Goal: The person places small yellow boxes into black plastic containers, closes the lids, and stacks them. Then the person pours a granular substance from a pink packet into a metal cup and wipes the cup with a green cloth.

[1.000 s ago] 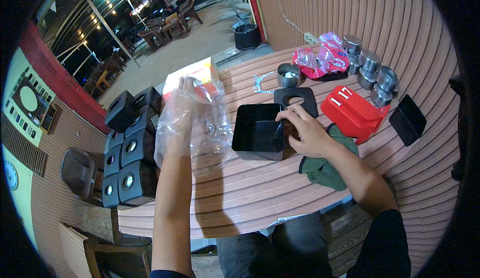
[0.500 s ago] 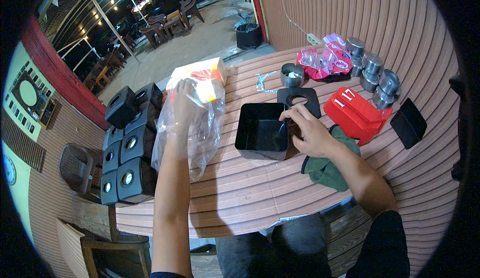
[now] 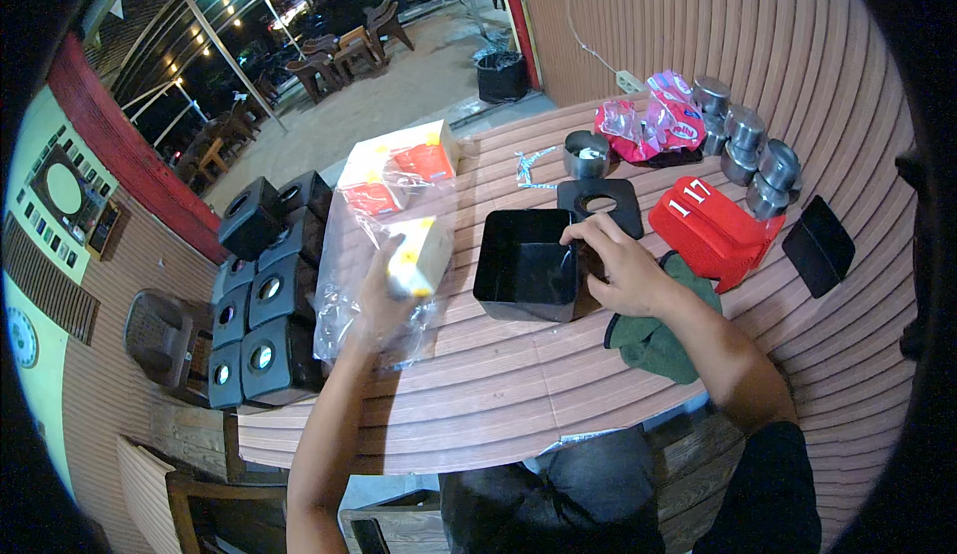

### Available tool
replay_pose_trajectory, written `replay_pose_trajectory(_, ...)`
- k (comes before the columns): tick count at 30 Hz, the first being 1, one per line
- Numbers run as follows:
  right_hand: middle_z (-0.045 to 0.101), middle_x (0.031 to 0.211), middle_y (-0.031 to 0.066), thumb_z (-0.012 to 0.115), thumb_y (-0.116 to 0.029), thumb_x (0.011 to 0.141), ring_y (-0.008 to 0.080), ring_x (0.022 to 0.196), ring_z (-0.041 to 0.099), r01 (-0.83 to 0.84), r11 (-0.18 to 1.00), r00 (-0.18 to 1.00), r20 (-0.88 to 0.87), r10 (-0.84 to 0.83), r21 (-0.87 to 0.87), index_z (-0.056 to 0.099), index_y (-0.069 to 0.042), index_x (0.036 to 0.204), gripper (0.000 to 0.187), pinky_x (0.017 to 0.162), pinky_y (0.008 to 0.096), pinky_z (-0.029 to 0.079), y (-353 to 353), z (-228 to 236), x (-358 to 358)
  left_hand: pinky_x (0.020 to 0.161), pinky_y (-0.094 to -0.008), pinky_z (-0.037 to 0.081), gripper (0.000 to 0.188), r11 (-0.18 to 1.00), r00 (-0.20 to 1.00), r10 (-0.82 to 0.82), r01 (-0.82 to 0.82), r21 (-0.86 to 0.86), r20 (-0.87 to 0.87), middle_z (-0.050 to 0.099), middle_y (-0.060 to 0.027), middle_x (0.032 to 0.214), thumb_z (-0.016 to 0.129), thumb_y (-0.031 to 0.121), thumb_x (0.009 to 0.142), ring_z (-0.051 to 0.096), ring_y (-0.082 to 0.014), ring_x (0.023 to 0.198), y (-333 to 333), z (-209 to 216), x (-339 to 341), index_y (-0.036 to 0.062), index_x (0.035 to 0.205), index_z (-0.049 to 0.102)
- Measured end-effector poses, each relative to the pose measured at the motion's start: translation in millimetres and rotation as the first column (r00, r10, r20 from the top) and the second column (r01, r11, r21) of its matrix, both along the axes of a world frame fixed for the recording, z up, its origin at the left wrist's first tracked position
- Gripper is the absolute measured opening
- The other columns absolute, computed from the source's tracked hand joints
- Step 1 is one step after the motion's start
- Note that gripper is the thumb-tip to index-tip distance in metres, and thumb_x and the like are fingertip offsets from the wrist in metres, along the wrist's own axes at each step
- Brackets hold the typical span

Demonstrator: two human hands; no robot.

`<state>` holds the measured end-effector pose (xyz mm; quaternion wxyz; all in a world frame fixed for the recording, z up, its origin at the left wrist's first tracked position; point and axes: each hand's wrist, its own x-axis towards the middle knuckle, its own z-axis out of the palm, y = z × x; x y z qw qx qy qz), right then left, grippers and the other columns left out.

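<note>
My left hand (image 3: 382,290) grips a white and yellow tissue pack (image 3: 419,257) above the clear plastic wrap (image 3: 349,325). More tissue packs (image 3: 404,160), white with orange-red and yellow print, lie in the far end of that wrap. My right hand (image 3: 616,267) pinches the right rim of an open black box (image 3: 526,265), which stands upright with nothing visible inside. Just behind it lies a flat black lid (image 3: 600,205) with an oval hole. A dark green cloth (image 3: 658,330) lies under my right wrist.
Black tissue boxes (image 3: 279,295) are stacked on the left. To the right are a red folded sign (image 3: 708,225), a black angled holder (image 3: 819,245), several metal tins (image 3: 743,135), a round metal container (image 3: 586,155) and a pink plastic bag (image 3: 668,120).
My left hand has drawn a tissue pack out of the plastic wrap and toward me. The right hand keeps its place at the box rim.
</note>
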<state>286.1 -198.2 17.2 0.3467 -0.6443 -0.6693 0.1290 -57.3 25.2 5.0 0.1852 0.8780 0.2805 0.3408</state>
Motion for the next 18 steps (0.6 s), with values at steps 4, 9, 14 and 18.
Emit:
replay_pose_trajectory(4,0.055,0.131,0.0200,0.073,-0.003,0.084,0.0457,0.130,0.062,-0.033,0.999,0.999,-0.006,0.033,0.042,0.055,-0.016,0.142,0.063,0.109,0.0528,0.054,0,2,0,0.117,-0.0523,0.053,0.092,0.984,0.976,0.122,-0.095,0.148,-0.182,0.059,-0.0244,0.157,0.097,0.016,0.074,0.060,-0.0437,0.144,-47,7,-73,0.0085,0.156,0.058)
replay_pose_trajectory(9,0.054,0.137,0.0222,0.073,-0.004,0.082,0.0483,0.132,0.060,0.027,0.994,0.995,0.090,-0.037,0.108,0.055,-0.015,0.140,0.062,0.111,0.0541,0.053,-3,2,-6,0.118,-0.0503,0.053,0.096,0.955,0.948,0.296,-0.296,-0.015,0.115,0.058,-0.0252,0.158,0.098,0.002,0.065,0.060,-0.0434,0.145,-143,-6,-115,0.0011,0.152,0.059)
replay_pose_trajectory(14,0.058,0.134,0.0220,0.079,-0.010,0.078,0.0450,0.116,0.066,-0.048,0.984,0.992,0.122,0.028,0.169,0.061,-0.009,0.115,0.041,0.099,0.0514,0.057,-7,10,-6,0.117,-0.0500,0.053,0.089,0.958,0.936,0.285,-0.272,-0.089,0.205,0.067,-0.0280,0.148,0.103,0.016,0.068,0.066,-0.0411,0.138,-218,5,-104,0.0016,0.146,0.063)
replay_pose_trajectory(18,0.067,0.097,0.0126,0.080,-0.015,0.076,0.0321,0.098,0.072,-0.312,0.918,0.945,0.174,0.276,0.243,0.063,-0.004,0.114,0.043,0.089,0.0460,0.057,-9,10,-5,0.109,-0.0500,0.058,0.085,0.998,0.963,0.069,-0.063,-0.031,0.261,0.071,-0.0315,0.141,0.106,0.027,0.067,0.073,-0.0446,0.129,-221,28,-66,0.0040,0.139,0.067)
